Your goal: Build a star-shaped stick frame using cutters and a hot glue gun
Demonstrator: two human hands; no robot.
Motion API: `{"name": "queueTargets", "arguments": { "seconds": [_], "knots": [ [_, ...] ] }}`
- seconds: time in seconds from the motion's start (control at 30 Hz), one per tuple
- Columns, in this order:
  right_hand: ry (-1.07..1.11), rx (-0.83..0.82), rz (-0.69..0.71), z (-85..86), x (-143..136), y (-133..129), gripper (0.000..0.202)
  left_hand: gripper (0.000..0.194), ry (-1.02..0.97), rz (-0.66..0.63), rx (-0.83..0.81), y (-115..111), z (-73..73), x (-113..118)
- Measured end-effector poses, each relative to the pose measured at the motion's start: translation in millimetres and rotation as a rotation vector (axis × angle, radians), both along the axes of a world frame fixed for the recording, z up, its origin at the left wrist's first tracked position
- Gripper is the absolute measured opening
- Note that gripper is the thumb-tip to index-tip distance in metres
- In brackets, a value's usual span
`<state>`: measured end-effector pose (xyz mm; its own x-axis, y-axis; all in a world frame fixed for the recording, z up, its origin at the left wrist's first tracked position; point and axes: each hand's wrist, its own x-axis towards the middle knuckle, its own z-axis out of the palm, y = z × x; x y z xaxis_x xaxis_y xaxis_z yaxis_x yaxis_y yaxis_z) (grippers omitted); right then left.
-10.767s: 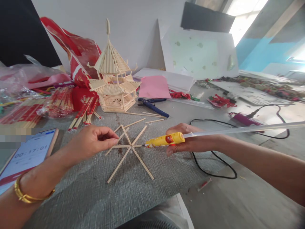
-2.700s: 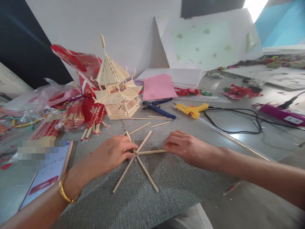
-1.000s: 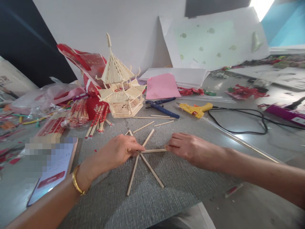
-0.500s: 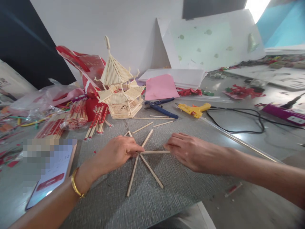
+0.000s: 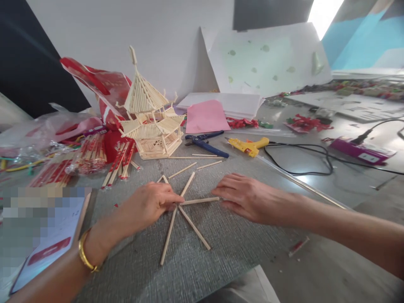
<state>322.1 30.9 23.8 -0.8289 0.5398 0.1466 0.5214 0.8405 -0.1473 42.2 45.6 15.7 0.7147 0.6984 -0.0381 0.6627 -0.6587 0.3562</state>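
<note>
A star of thin wooden sticks (image 5: pixel 183 212) lies flat on a grey textured mat (image 5: pixel 195 252). My left hand (image 5: pixel 148 204), with a gold bangle at the wrist, presses its fingertips on the star's centre. My right hand (image 5: pixel 244 195) rests beside it, its fingertips at the outer end of the stick (image 5: pixel 198 200) that points right. A yellow glue gun (image 5: pixel 249 146) with a long clear glue stick lies on the table beyond my right hand, out of either hand.
A wooden-stick pagoda model (image 5: pixel 148 115) stands behind the mat. Blue cutters (image 5: pixel 205 143), loose sticks, pink paper (image 5: pixel 205 116), red-wrapped chopsticks (image 5: pixel 91 153), a phone (image 5: pixel 44 244) at left, a black cable (image 5: pixel 303 160) and a purple power strip (image 5: pixel 360 151) lie around.
My right hand has set down the glue gun, which now lies on the table, and has come to the star's right-hand stick. Over the last second the hands barely move.
</note>
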Motion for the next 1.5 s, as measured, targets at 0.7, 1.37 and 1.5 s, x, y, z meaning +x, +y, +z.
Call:
{"name": "queueTargets", "arguments": {
  "seconds": [0.7, 1.37, 1.5],
  "knots": [
    [-0.127, 0.036, -0.183, -10.0, -70.8, -39.0, 0.017, 0.015, 0.220, 0.157, 0.073, -16.5, 27.1, -34.5],
    [-0.269, 0.225, -0.059, -2.7, -26.2, -15.2, 0.012, 0.018, 0.197, 0.362, 0.062, -50.1, 13.4, 14.2],
    [-0.270, 0.263, -0.025, -3.4, -24.1, -7.3, 0.011, 0.019, 0.165, 0.418, 0.083, -54.3, 9.6, 16.6]
  ]
}}
